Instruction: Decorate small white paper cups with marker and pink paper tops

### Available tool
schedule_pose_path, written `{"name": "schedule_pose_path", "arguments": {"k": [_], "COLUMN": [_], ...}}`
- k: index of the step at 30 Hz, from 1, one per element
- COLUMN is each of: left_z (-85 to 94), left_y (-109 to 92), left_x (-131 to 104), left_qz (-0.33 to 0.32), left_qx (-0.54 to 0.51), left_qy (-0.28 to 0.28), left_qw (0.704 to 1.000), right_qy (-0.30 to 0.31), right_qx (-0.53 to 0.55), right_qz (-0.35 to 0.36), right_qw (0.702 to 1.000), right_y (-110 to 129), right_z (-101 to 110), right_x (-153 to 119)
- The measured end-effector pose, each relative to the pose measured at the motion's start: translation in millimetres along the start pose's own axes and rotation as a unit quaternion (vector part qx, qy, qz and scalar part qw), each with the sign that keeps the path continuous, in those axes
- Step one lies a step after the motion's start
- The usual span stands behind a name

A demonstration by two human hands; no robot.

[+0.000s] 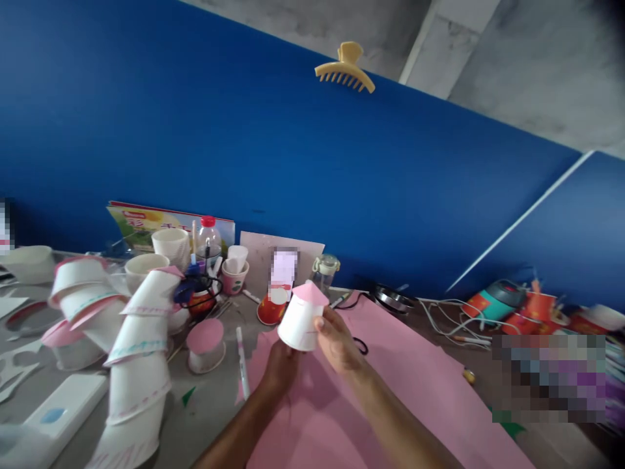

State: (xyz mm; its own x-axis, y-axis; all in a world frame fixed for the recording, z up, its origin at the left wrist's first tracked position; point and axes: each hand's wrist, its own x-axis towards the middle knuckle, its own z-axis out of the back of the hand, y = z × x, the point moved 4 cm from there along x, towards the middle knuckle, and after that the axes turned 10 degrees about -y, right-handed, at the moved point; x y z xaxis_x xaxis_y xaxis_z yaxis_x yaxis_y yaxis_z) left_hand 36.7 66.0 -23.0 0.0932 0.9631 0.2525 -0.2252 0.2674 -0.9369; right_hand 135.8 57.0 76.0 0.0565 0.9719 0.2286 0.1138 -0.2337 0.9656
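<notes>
An upside-down white paper cup [297, 326] with a peaked pink paper piece [311, 294] on top is held up over pink paper [390, 365]. My right hand [338, 340] grips the cup's right side, its thumb lying on the wall. From below, my left hand [284, 365] supports the cup's lower edge, and its fingers are mostly hidden behind and under it. Just behind the cup stands a red paper cup [268, 311]. To the left sits a cut cup piece with a pink top [206, 337], beside a white marker [243, 361].
Curved chains of joined white cup pieces [139, 378] fill the left side. A phone [283, 267] leans at the back near a clear jar [324, 270]. Cables [442, 319] and red cups [532, 312] lie right. A blue partition [312, 150] bearing a yellow hair claw [346, 67] closes off the back.
</notes>
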Motion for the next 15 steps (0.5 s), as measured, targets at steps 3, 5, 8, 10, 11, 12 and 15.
{"name": "schedule_pose_path", "arguments": {"k": [3, 5, 8, 10, 11, 12, 15], "left_z": [1.0, 0.8, -3.1, -6.7, -8.7, -10.4, -10.9], "left_y": [-5.5, -11.7, -25.6, -33.5, -35.8, -37.0, -36.3], "left_x": [1.8, -0.5, -7.8, -12.8, -14.8, -16.2, -15.6], "left_qz": [0.051, 0.116, 0.168, 0.159, 0.155, 0.154, 0.168], "left_qx": [-0.117, -0.277, -0.463, -0.478, -0.47, -0.456, -0.416], "left_qy": [-0.001, 0.011, 0.052, 0.085, 0.1, 0.112, 0.113], "left_qw": [0.992, 0.954, 0.869, 0.86, 0.863, 0.869, 0.886], "right_qy": [-0.028, -0.034, -0.041, -0.051, -0.055, -0.055, -0.026], "right_qx": [-0.02, -0.047, -0.135, -0.191, -0.212, -0.225, -0.212], "right_qz": [-0.017, -0.027, -0.013, 0.013, 0.025, 0.034, 0.027], "right_qw": [0.999, 0.998, 0.99, 0.98, 0.975, 0.972, 0.976], "right_y": [-4.2, -8.9, -15.5, -17.8, -18.5, -19.2, -24.5], "right_z": [44.3, 61.6, 69.0, 65.4, 62.2, 58.8, 51.4], "right_x": [-11.0, -18.1, -26.6, -30.2, -31.3, -32.1, -32.0]}}
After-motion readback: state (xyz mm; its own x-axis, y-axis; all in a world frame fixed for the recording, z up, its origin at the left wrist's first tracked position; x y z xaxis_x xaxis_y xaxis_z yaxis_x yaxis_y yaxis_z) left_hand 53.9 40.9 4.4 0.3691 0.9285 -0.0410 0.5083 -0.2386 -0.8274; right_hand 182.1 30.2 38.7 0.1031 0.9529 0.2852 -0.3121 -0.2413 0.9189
